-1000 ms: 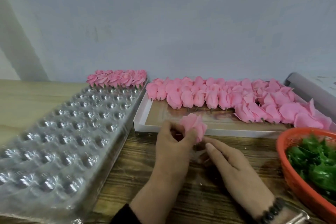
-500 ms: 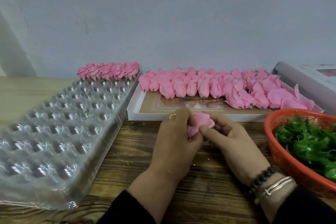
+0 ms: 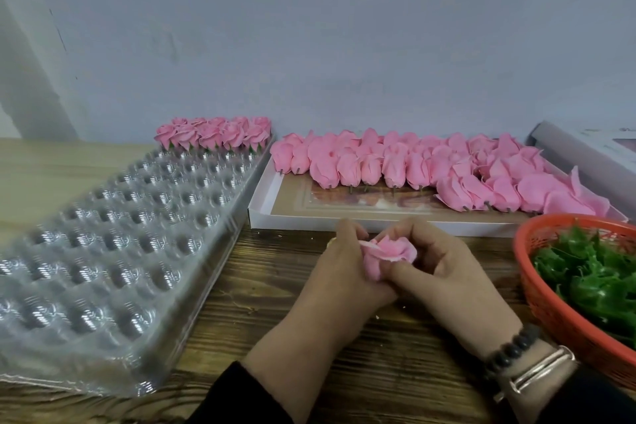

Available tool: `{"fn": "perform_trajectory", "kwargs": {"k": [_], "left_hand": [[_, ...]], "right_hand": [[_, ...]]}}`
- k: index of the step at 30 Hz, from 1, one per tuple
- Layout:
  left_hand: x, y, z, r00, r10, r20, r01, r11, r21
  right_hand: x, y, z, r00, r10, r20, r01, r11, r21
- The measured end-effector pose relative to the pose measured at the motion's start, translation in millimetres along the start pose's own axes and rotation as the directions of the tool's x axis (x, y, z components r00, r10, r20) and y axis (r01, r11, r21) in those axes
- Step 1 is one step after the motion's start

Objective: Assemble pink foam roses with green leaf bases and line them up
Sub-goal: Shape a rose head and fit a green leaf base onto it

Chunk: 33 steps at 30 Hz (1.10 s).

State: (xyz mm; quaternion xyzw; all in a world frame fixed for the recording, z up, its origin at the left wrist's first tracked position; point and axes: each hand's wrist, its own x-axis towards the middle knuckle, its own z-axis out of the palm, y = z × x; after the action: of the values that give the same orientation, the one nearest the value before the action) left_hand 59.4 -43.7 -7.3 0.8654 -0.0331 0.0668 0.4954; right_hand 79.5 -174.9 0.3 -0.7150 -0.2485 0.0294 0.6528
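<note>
One pink foam rose (image 3: pixel 387 255) sits between my two hands above the wooden table. My left hand (image 3: pixel 340 272) grips it from the left, fingers curled round its lower part. My right hand (image 3: pixel 447 272) pinches its petals from the right. Any green base on it is hidden by the fingers. A row of finished roses (image 3: pixel 213 134) with green bases stands at the far end of the clear plastic cavity tray (image 3: pixel 103 234). Loose pink rose heads (image 3: pixel 430 165) lie in a white shallow box (image 3: pixel 344 222). Green leaf bases (image 3: pixel 592 279) fill an orange basket (image 3: pixel 550 306).
A grey-lilac box (image 3: pixel 585 151) lies at the far right against the wall. The wall runs close behind the tray and box. Bare dark wood table (image 3: pixel 261 286) shows between the tray and my hands.
My right hand has come up from beneath the rose and now pinches its petals. Both hands and the rose have settled a little lower and closer to me in view.
</note>
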Motion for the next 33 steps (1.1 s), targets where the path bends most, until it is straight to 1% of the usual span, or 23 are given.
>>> {"fn": "perform_trajectory", "kwargs": {"k": [3,6,9,11,14,16,18,19,20,21,22,23,24,25,27,28,29,30,33], "left_hand": [[0.7,1.6,1.5,0.997,-0.064,0.04,0.068,0.992,-0.105],[-0.6,6.1,1.3,0.996,-0.06,0.068,0.072,0.979,-0.191],[0.7,9.3,1.1,0.997,-0.006,0.081,0.022,0.98,-0.198],[0.7,11.2,0.3,0.998,0.017,0.056,-0.005,0.979,-0.203],[-0.3,10.3,-0.8,0.997,0.071,0.015,-0.069,0.989,-0.129],[-0.7,7.8,0.3,0.994,0.108,0.018,-0.106,0.991,-0.078],[-0.5,4.9,2.5,0.994,0.11,0.022,-0.11,0.994,-0.019],[-0.7,4.4,3.4,0.995,0.095,0.006,-0.095,0.995,-0.022],[-0.8,4.1,3.7,0.997,0.075,-0.023,-0.076,0.994,-0.08],[-0.7,4.8,2.8,0.997,0.043,-0.063,-0.054,0.981,-0.186],[-0.7,6.2,1.6,0.995,-0.002,-0.103,-0.03,0.95,-0.311],[-1.0,7.5,0.4,0.991,-0.056,-0.125,-0.004,0.898,-0.44],[-1.5,9.2,-0.6,0.986,-0.106,-0.128,0.015,0.824,-0.566],[-1.8,11.4,-0.9,0.984,-0.129,-0.124,0.012,0.74,-0.673],[-1.5,14.6,1.1,0.983,-0.148,-0.105,-0.001,0.576,-0.817],[-1.2,15.8,2.6,0.983,-0.166,-0.081,0.017,0.521,-0.853],[-1.2,16.9,4.2,0.98,-0.188,-0.06,0.042,0.499,-0.866],[-1.7,17.9,5.6,0.978,-0.206,-0.045,0.062,0.483,-0.873],[-3.2,21.6,9.1,0.975,-0.223,-0.019,0.086,0.451,-0.888]], "right_hand": [[-1.0,-0.8,2.8,0.998,-0.047,0.047,0.052,0.993,-0.108],[-2.6,-3.2,5.9,0.994,-0.097,0.042,0.103,0.98,-0.172],[-3.9,-3.9,9.6,0.986,-0.169,0.015,0.167,0.954,-0.248],[-4.1,-3.7,11.9,0.972,-0.234,-0.013,0.219,0.926,-0.306],[-4.5,-3.5,13.9,0.95,-0.308,-0.045,0.271,0.888,-0.371],[-4.2,-5.3,14.3,0.924,-0.376,-0.074,0.317,0.859,-0.402],[-4.6,-7.2,14.9,0.894,-0.429,-0.128,0.35,0.847,-0.4],[-5.4,-8.0,14.8,0.887,-0.43,-0.169,0.347,0.861,-0.371],[-5.9,-8.0,14.2,0.883,-0.414,-0.221,0.333,0.885,-0.326],[-6.1,-6.7,12.5,0.877,-0.386,-0.286,0.31,0.91,-0.277],[-5.5,-5.3,11.3,0.874,-0.35,-0.337,0.285,0.931,-0.228],[-4.2,-3.4,9.7,0.877,-0.308,-0.368,0.254,0.948,-0.19],[-2.3,-1.8,9.4,0.895,-0.253,-0.368,0.21,0.966,-0.153],[-0.9,-0.6,10.4,0.924,-0.185,-0.335,0.159,0.982,-0.104],[0.2,1.5,17.2,0.98,-0.062,-0.188,0.063,0.998,0.0],[-0.1,2.6,21.4,0.992,-0.031,-0.118,0.034,0.999,0.018],[-0.7,3.7,25.2,0.997,-0.018,-0.075,0.019,1.0,0.018],[-1.5,4.6,27.8,0.998,-0.015,-0.062,0.016,1.0,0.019],[-1.5,6.4,28.5,0.993,-0.012,-0.115,0.015,0.999,0.029]]}}
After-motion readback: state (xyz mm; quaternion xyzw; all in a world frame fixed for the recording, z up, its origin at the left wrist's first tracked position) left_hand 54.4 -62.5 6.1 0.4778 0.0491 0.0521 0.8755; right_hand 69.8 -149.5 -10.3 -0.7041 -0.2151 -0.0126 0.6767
